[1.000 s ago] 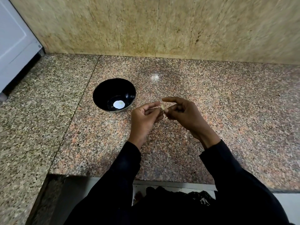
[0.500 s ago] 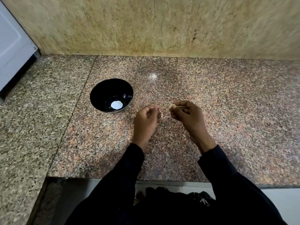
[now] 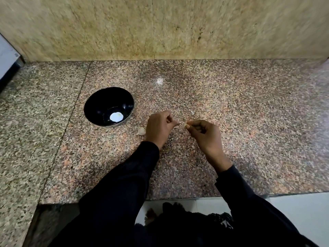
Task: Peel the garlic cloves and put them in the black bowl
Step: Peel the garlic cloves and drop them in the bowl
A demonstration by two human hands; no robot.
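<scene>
The black bowl [image 3: 89, 111] stands on the granite counter, left of my hands, with a bright white spot on its bottom. My right hand [image 3: 206, 138] pinches a small pale garlic clove [image 3: 187, 126] at its fingertips. My left hand [image 3: 159, 128] faces it, a short gap away, with thumb and forefinger pinched on what looks like a thin bit of garlic skin [image 3: 179, 124]. A pale garlic piece [image 3: 141, 131] lies on the counter just left of my left hand, between it and the bowl.
A small scrap of skin [image 3: 192, 112] lies beyond my hands. The counter [image 3: 249, 122] ends at a stone wall [image 3: 160, 29] behind and at its front edge near my body. A white appliance [image 3: 7, 56] stands at far left.
My hands were joined on the clove, then pulled apart, drawing skin off to the left. They now sit lower, near the counter, and the pale piece shows beside my left hand.
</scene>
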